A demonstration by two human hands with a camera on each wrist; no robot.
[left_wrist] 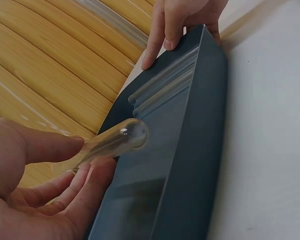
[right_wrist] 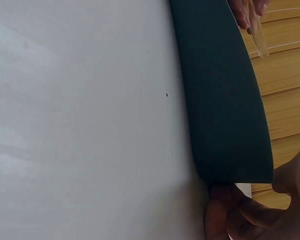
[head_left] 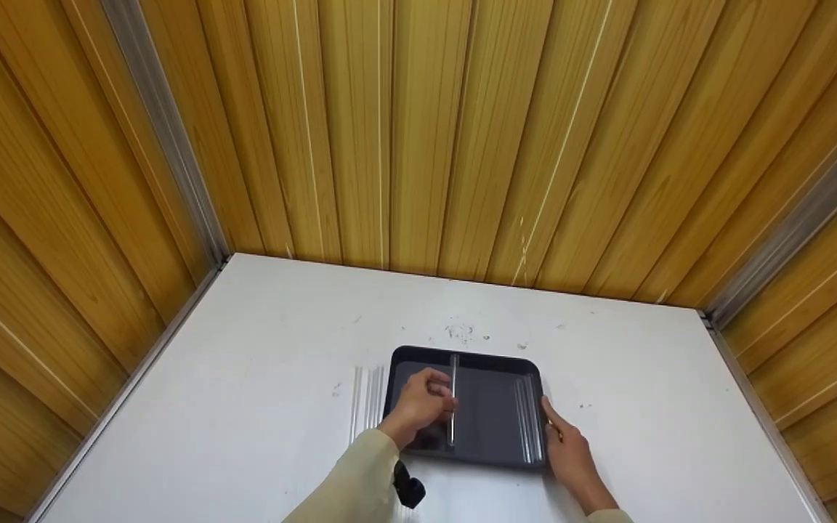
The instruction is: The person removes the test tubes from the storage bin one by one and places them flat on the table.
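Observation:
My left hand [head_left: 421, 401] pinches a clear test tube [left_wrist: 122, 137] between thumb and fingers, holding it above a dark shallow tray [head_left: 491, 461]. In the left wrist view the tube's rounded end points over the tray. Along the tray's right side lie several clear tubes [head_left: 527, 421], side by side. My right hand [head_left: 571, 454] grips that same side of the tray, its index finger stretched along the wall. In the right wrist view its fingers [right_wrist: 217, 220] press against the tray's end, partly hidden below it.
More clear tubes [head_left: 368, 396] lie on the white table [head_left: 266, 363] just left of the tray. A black device [head_left: 409, 485] sits by the left wrist. Wood-patterned panels [head_left: 426, 145] wall the table at the back and sides, with metal posts [head_left: 171, 131] at the corners.

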